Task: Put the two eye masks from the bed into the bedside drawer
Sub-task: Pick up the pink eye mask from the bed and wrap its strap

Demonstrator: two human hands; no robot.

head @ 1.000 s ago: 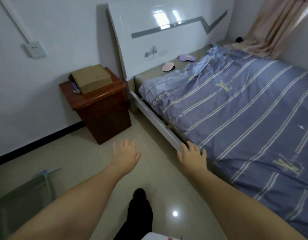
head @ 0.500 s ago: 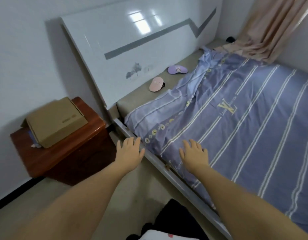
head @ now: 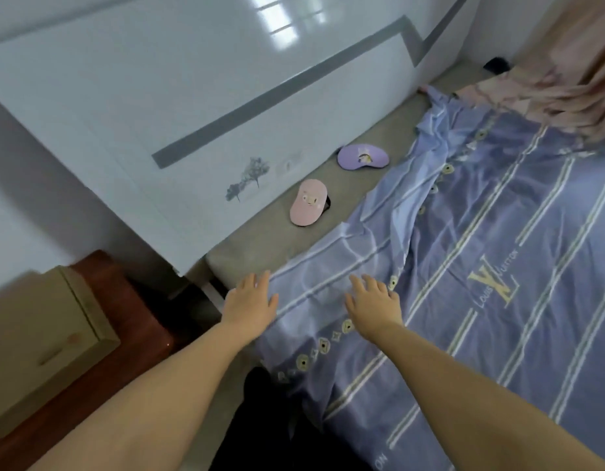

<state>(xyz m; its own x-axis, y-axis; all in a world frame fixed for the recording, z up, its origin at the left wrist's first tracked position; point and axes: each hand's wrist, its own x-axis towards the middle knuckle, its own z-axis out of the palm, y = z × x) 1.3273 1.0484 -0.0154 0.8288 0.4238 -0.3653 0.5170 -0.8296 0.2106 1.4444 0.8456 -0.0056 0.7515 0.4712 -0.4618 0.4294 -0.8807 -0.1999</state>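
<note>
A pink eye mask (head: 308, 202) lies on the bare beige mattress strip (head: 246, 246) at the head of the bed, close to the white headboard. A purple eye mask (head: 362, 157) lies on the same strip a little farther along. My left hand (head: 250, 302) reaches out over the near corner of the bed, palm down, fingers spread and holding nothing. Beside it, my right hand (head: 371, 300) hovers over the striped purple cover, also spread with nothing in it. Both hands are well short of the masks. The reddish-brown bedside cabinet (head: 138, 321) stands at lower left; its drawer front is hidden.
A cardboard box (head: 43, 334) sits on top of the bedside cabinet. The white headboard (head: 178, 107) rises right behind the masks. A purple striped cover (head: 481, 266) spreads over most of the bed. Pink curtain fabric (head: 572, 62) drapes onto the far corner.
I have moved in toward the head of the bed. Both hands now reach over the bed corner instead of the floor, and the masks are closer. The cabinet has slid to the lower left.
</note>
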